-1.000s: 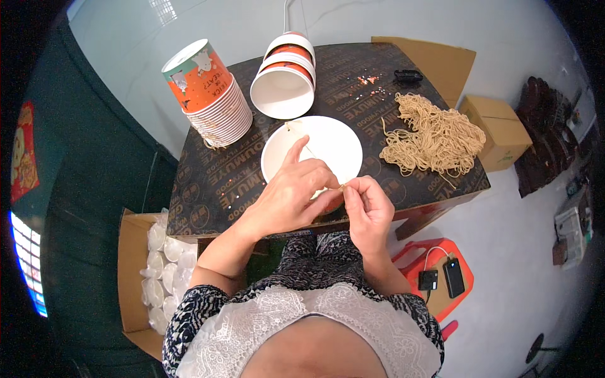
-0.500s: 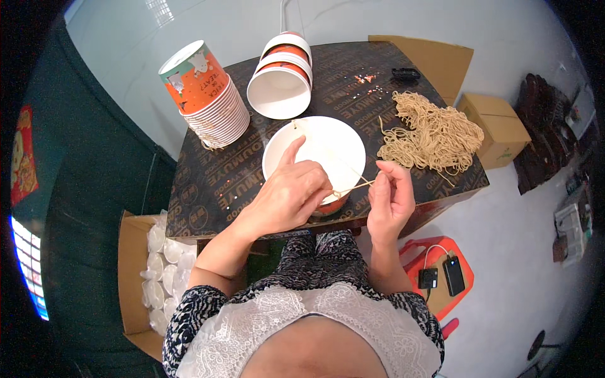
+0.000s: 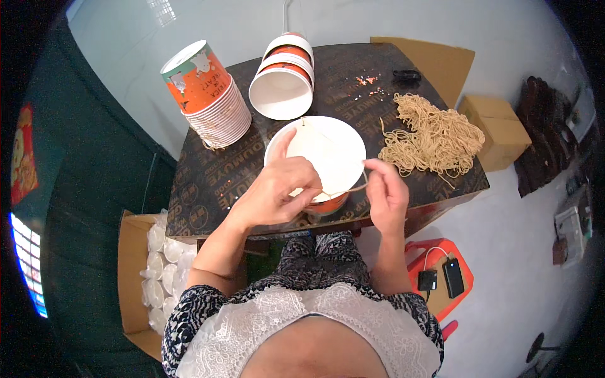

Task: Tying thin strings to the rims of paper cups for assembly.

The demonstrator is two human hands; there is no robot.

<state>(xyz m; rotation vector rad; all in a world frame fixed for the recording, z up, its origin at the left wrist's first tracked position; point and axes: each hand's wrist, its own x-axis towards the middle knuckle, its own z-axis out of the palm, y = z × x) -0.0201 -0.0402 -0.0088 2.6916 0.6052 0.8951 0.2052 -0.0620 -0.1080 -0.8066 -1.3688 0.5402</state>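
Bowl: a white paper bowl with an orange outside stands at the near edge of the dark table, between the two hands; its front wall is mostly hidden by them.
String: a thin tan string runs from hand to hand across the bowl's near rim (very fine, hard to follow).
Left hand: the left hand rests on the bowl's rim, fingers pinching one end of the string, index finger stretched out.
Right hand: the right hand pinches the other end, fingertips pressed together.
Heap: a pile of tan strings lies to the right on the table.
Stacks: an orange printed bowl stack lies tilted at the far left; a second stack lies beside it, its white inside showing.
Boxes: a brown carton stands right of the table; an open carton on the left holds clear lids, partly cut off.
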